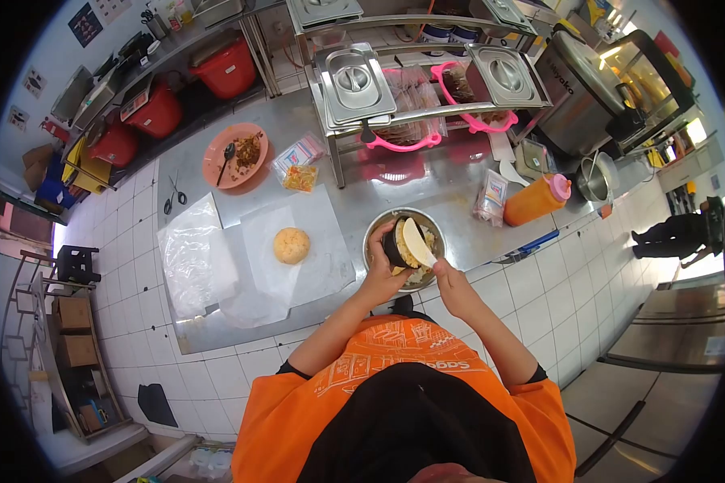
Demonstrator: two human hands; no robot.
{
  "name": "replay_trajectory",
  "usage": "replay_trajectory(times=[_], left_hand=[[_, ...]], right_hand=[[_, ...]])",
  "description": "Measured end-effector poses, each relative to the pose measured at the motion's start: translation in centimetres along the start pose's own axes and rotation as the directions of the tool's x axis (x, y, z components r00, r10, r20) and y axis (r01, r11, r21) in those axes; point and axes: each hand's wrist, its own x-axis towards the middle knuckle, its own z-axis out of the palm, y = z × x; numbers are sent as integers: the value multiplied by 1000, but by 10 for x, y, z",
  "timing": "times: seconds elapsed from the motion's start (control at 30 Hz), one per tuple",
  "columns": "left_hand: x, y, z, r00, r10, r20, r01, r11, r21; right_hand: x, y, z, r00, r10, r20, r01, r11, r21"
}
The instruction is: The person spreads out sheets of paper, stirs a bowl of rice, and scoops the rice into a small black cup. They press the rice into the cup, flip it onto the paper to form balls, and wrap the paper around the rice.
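Note:
Over a steel bowl of rice (425, 282), my left hand (381, 278) is wrapped round a small black cup (392, 245) filled with rice. My right hand (453, 283) grips the handle of a cream-coloured rice paddle (418, 242), whose blade lies against the rice at the cup's opening. To the left, a round rice mound (291, 245) rests on white paper (324, 213). Clear plastic sheets (192, 256) lie farther left. A pink bowl (213, 165) at the back left holds a dark chopped filling and a spoon.
Scissors (174, 196) lie at the table's left. An orange sauce bottle (532, 203) stands right of the bowl, beside a plastic packet (490, 198). A steel rack (338, 165) with lidded trays rises behind. Another person (677, 235) stands at the far right.

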Motion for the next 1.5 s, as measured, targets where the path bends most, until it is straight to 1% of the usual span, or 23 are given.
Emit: replay_trajectory(times=[0.03, 0.1, 0.13, 0.23, 0.27, 0.3, 0.33, 0.43, 0.47, 0.5, 0.57, 0.63, 0.7, 0.73, 0.83, 0.97, 1.1, 1.2, 1.3, 1.37, 1.4, 1.47, 1.5], left_hand=[[0, 1, -1, 1000, 0, 2, 0, 1000, -1], [-2, 3, -5, 999, 14, 51, -22, 987, 159], [-5, 2, -6, 999, 10, 49, -18, 987, 159], [-10, 1, -9, 994, -84, 68, 70, 980, 186], [-10, 3, -8, 992, -115, 60, 115, 993, 10], [-11, 6, -9, 987, -149, 57, 157, 974, -166], [-9, 9, -11, 987, -150, 58, 157, 974, -164], [-6, 16, -20, 987, -155, 52, 163, 954, -250], [-6, 16, -22, 961, -270, 60, 271, 875, -401], [-6, 17, -24, 922, -376, 90, 362, 760, -539], [-5, 24, -29, 908, -392, 149, 405, 725, -557], [-8, 22, -37, 839, -392, 378, 544, 591, -595], [-12, 19, -41, 816, -398, 420, 578, 562, -591], [-14, 19, -44, 791, -402, 461, 611, 532, -585], [-12, 27, -51, 811, -338, 477, 578, 586, -568], [-17, 26, -58, 802, -369, 470, 588, 627, -511], [-19, 17, -52, 838, -341, 425, 539, 633, -556], [-16, 22, -50, 866, -324, 380, 495, 654, -572], [-8, 26, -45, 888, -305, 344, 455, 692, -561], [-3, 26, -45, 949, -197, 247, 257, 935, -243], [-3, 23, -43, 949, -201, 244, 261, 935, -242], [-4, 11, -35, 995, -42, -86, 17, 963, -269], [-2, 7, -33, 995, -48, -83, 24, 963, -268]], right_hand=[[-2, -3, -1, 1000, -9, 19, 11, 998, -66], [-4, -17, -5, 997, 51, 53, -45, 993, -113], [-5, -22, -6, 990, 110, 88, -95, 982, -161], [-5, -30, -9, 983, 155, 94, -127, 959, -254], [-3, -21, -8, 984, 154, 92, -127, 959, -254], [-1, -11, -7, 996, 49, 75, -36, 986, -164], [0, -4, -7, 997, -55, 50, 59, 995, -75], [-4, -18, -28, 998, 20, 59, -19, 1000, -14], [-6, -23, -31, 997, -53, 52, 57, 996, -66], [-7, -22, -29, 997, -54, 55, 58, 996, -67], [-10, -16, -24, 992, -105, 64, 119, 949, -292], [-9, -14, -22, 992, -120, 44, 128, 927, -353], [-10, -18, -18, 990, -137, 30, 138, 902, -409], [-14, -24, -16, 994, -87, 65, 106, 895, -433], [-24, -50, -17, 992, 7, 125, 50, 894, -445], [-29, -62, -22, 974, 84, 210, 5, 920, -391], [-23, -53, -31, 982, 21, 187, 43, 942, -333], [-17, -61, -44, 995, 27, 100, -11, 988, -156], [-12, -29, -21, 993, -7, 118, 30, 981, -191], [-11, -24, -27, 991, 22, 136, 11, 971, -240], [-8, -25, -35, 991, 63, 119, -18, 937, -349], [-4, -41, -49, 990, 138, 20, -109, 858, -501], [1, -41, -51, 990, 143, 20, -114, 860, -498]])
